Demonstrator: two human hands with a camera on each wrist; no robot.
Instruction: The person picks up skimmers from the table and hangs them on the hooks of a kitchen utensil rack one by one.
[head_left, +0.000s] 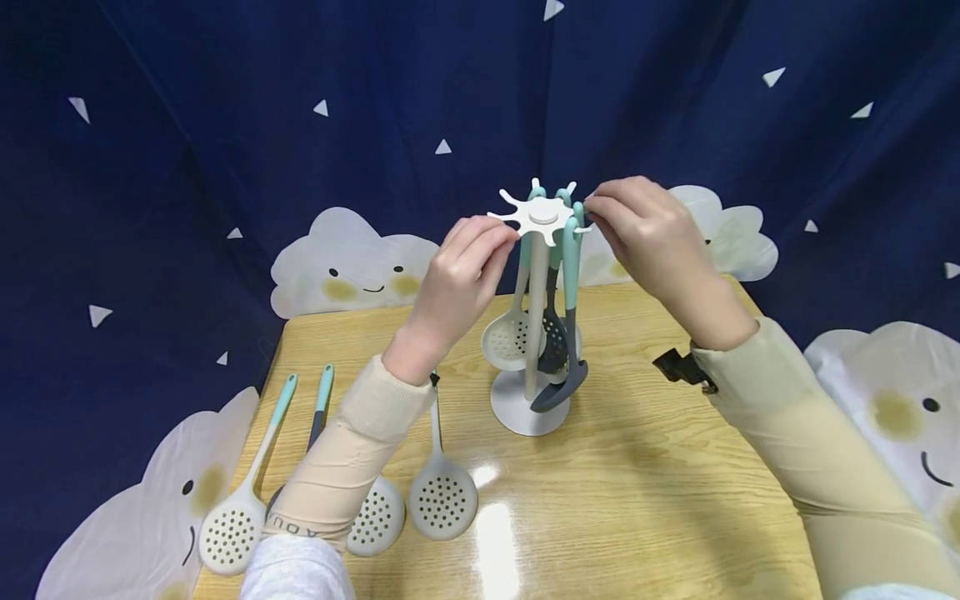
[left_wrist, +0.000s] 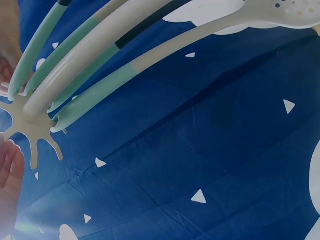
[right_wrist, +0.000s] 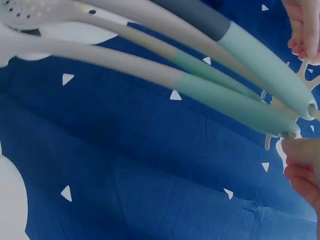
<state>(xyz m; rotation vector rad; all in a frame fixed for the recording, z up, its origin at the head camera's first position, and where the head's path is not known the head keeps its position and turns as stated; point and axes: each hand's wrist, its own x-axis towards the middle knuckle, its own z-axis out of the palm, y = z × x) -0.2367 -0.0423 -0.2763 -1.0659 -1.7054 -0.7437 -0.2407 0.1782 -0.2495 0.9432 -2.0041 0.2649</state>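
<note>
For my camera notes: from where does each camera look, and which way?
Head: on the head, forward and down at the rack; left hand, right hand, sleeves show.
Left wrist: on that wrist, towards utensils and curtain; both hands partly show.
Right wrist: on that wrist, towards the same; both hands partly show.
Both wrist views share the rack's top.

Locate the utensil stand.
In the head view, the utensil stand stands on the table, right of the loose perforated utensils, its top between the left hand and right hand.

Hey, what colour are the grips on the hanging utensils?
Pale blue-green; the grips show best in the right wrist view.
</note>
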